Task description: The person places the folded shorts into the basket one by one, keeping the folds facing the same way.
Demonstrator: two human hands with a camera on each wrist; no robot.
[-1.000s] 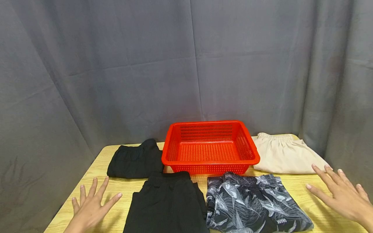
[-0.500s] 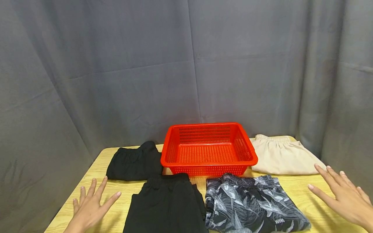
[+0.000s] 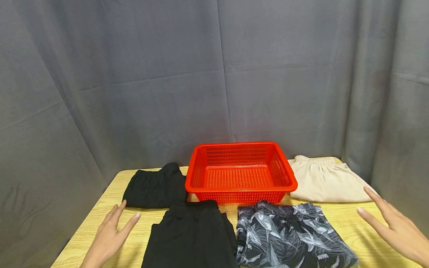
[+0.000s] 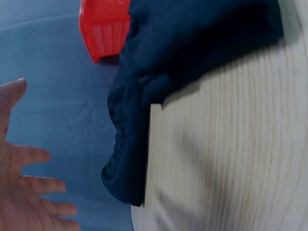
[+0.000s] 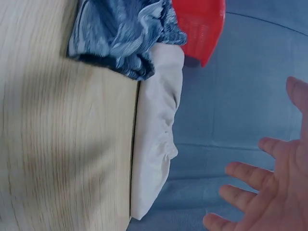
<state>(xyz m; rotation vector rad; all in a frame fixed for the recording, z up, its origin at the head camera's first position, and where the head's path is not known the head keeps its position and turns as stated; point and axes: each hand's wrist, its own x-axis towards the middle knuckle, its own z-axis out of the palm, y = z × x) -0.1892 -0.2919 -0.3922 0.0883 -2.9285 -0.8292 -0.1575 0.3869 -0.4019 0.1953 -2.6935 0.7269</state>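
My left hand (image 3: 108, 238) hovers over the table's left side with fingers straight and spread, holding nothing. Closest to it are folded black shorts (image 3: 155, 188) at the back left and larger black pants (image 3: 192, 236) at the front. Over on the right, my right hand (image 3: 397, 230) is raised above the table, fingers extended, also holding nothing. Beside it lie dark shorts with a grey leaf pattern (image 3: 291, 234) and, farther back, a folded beige garment (image 3: 328, 180) with a gathered waistband. Both wrist views show the palms apart from the clothes.
A red plastic basket (image 3: 241, 190) with perforated walls stands at the back middle, nothing inside it. The light wooden table (image 3: 83, 232) bears everything. Grey curtains (image 3: 161, 82) hang behind and along both sides.
Both hands have turned from palms facing down to palms facing inward, staying in about the same places. The clothes and basket have not moved; the head view has shifted slightly.
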